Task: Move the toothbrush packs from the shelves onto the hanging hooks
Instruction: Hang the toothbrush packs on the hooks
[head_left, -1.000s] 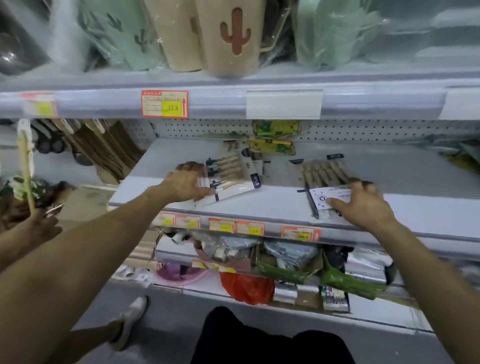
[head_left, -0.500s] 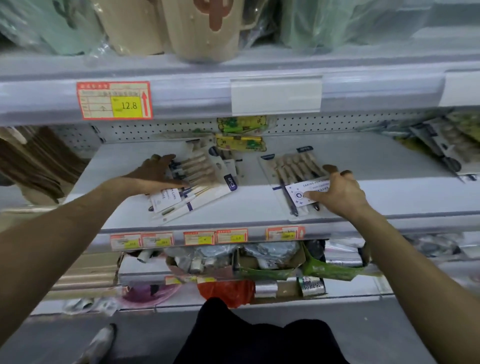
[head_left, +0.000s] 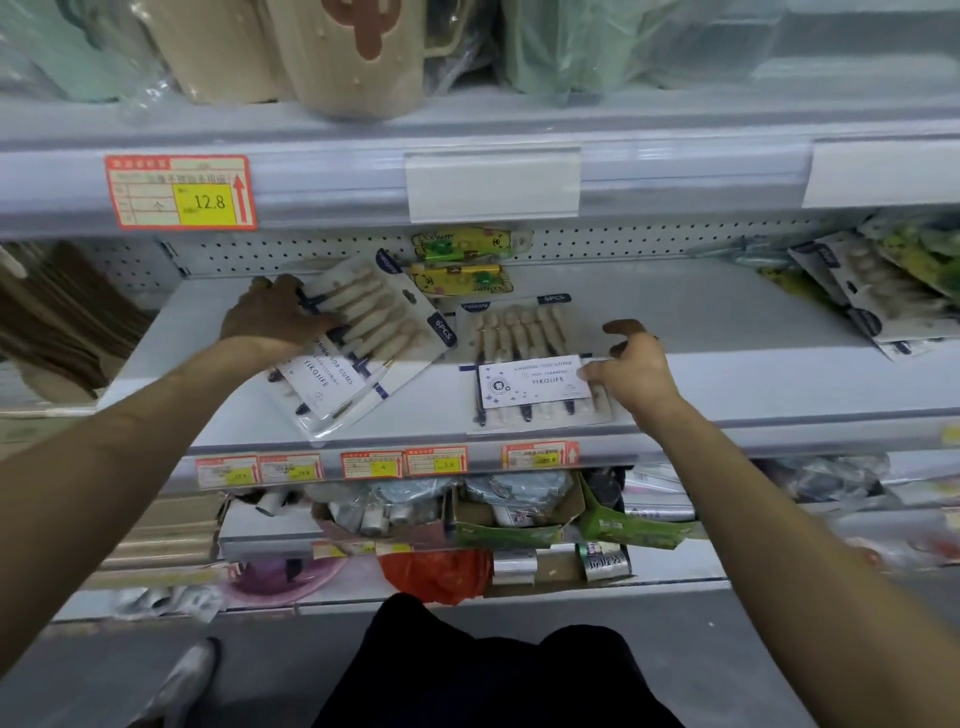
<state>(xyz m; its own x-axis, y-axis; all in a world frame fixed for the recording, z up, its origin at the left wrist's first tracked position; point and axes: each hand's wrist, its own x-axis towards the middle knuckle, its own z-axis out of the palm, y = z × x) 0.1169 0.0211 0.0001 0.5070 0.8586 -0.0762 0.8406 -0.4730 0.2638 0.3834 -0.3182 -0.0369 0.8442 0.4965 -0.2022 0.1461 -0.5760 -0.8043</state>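
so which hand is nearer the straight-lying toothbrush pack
Right. The right hand touches the right edge of the straight pack; the left hand rests on the tilted pack beside it.

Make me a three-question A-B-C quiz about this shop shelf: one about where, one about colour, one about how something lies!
1. Where is the left pack, under the left hand?
A. on the middle shelf
B. on a hook
C. on the floor

2. What colour lies behind 12.8 on the price tag?
A. blue
B. yellow
C. purple

3. How does the left pack lie?
A. upright
B. rolled up
C. flat, slanted

Answers: 1 A, it lies on the shelf board. 2 B, the number sits on yellow. 3 C, it lies flat, askew to the shelf edge.
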